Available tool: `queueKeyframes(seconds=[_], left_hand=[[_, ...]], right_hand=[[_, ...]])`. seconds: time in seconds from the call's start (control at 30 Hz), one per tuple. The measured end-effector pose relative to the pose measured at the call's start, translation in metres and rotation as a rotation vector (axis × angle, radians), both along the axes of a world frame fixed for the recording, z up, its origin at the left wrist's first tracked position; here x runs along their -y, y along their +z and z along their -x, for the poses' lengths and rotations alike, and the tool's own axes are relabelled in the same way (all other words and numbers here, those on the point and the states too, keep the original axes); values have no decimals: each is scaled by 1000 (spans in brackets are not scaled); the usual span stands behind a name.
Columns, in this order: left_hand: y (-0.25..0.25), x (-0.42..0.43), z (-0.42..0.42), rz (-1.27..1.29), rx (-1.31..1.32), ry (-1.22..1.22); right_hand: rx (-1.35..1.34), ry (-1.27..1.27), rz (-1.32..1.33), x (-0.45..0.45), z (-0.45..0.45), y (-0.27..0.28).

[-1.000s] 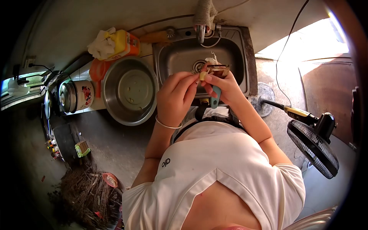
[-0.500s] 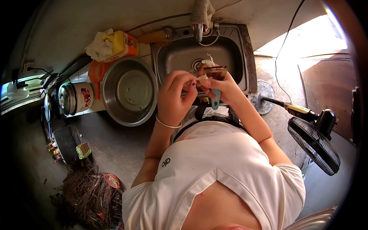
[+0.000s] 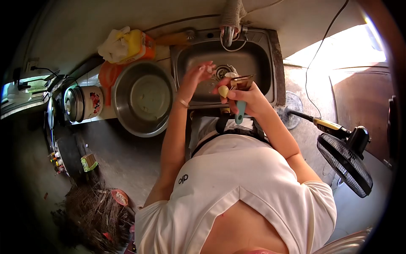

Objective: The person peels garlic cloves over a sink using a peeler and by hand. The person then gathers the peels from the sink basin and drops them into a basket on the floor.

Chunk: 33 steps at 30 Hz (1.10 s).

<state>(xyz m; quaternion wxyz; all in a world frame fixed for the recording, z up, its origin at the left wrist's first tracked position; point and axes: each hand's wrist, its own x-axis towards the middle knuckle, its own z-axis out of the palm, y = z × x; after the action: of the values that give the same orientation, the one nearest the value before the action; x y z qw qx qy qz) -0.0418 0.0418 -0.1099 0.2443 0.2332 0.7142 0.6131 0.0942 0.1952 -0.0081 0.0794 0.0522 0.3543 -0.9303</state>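
Note:
My right hand is closed around a knife with a teal handle and a broad, shiny blade. The same hand pinches a pale yellow garlic clove beside the blade. A white, papery garlic piece shows just beyond the blade, partly hidden by it. My left hand, a bracelet on its wrist, is apart from the clove. It hovers over the left of the steel sink, fingers loosely spread and slightly blurred, with small pale flecks near the fingertips.
A large steel basin holding water and several pale pieces stands left of the sink. Behind it are an orange scoop and a yellow-orange container. The faucet overhangs the sink. At right is a black fan.
My left hand has let go at the clove and moved left and away over the sink, its fingers opening. My right hand keeps the knife and clove; the clove now shows more fully.

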Motion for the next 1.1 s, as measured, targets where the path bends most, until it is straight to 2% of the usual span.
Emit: queueKeyframes(seconds=[0.03,0.07,0.13,0.17,0.23,0.27,0.3,0.37,0.4,0.47,0.53,0.57,0.6,0.67,0.7,0.77,0.8,0.87,0.93,1.0,1.07,1.1], left_hand=[[-42,2,4,322,-326,-23],[-61,5,4,318,-332,-14],[-91,15,1,568,-1010,-18],[-108,18,1,578,-1009,3],[-140,23,-2,443,-161,-11],[-154,27,-7,449,-163,28],[-167,31,-13,284,-3,49],[-159,32,-27,114,146,111],[-133,26,-37,-10,35,241],[-126,32,-44,-128,-82,391],[-152,48,-52,560,-596,133],[-133,52,-58,518,-484,164],[-145,56,-57,522,-478,178],[-183,61,-49,742,-129,-28],[-178,63,-50,738,-123,-23],[-160,68,-54,284,213,212],[-160,71,-51,274,217,208],[-162,74,-43,-88,669,307],[-145,69,-38,-347,693,398],[-98,62,-23,-365,710,313],[-82,52,-15,-383,599,162],[-74,46,-11,-377,609,147]], right_hand=[[1,-8,-11,1,1,-2],[-7,0,-16,0,3,-3],[36,15,-37,2,5,-4],[31,37,-39,5,8,-4],[65,13,-88,14,13,-5],[53,50,-87,19,20,-7],[66,86,-179,26,27,-11],[41,200,-285,44,47,-17],[30,235,-283,57,62,-26],[-5,347,-430,88,91,-53],[1,382,-497,120,119,-79],[10,389,-565,131,127,-89],[8,405,-565,135,132,-97],[35,394,-514,124,139,-109],[29,448,-661,112,141,-109],[42,437,-704,80,137,-126],[49,416,-745,67,134,-134],[127,391,-712,45,123,-146],[208,349,-678,25,111,-145],[369,441,-617,19,101,-136],[401,486,-652,14,93,-128],[330,523,-552,11,88,-136]])
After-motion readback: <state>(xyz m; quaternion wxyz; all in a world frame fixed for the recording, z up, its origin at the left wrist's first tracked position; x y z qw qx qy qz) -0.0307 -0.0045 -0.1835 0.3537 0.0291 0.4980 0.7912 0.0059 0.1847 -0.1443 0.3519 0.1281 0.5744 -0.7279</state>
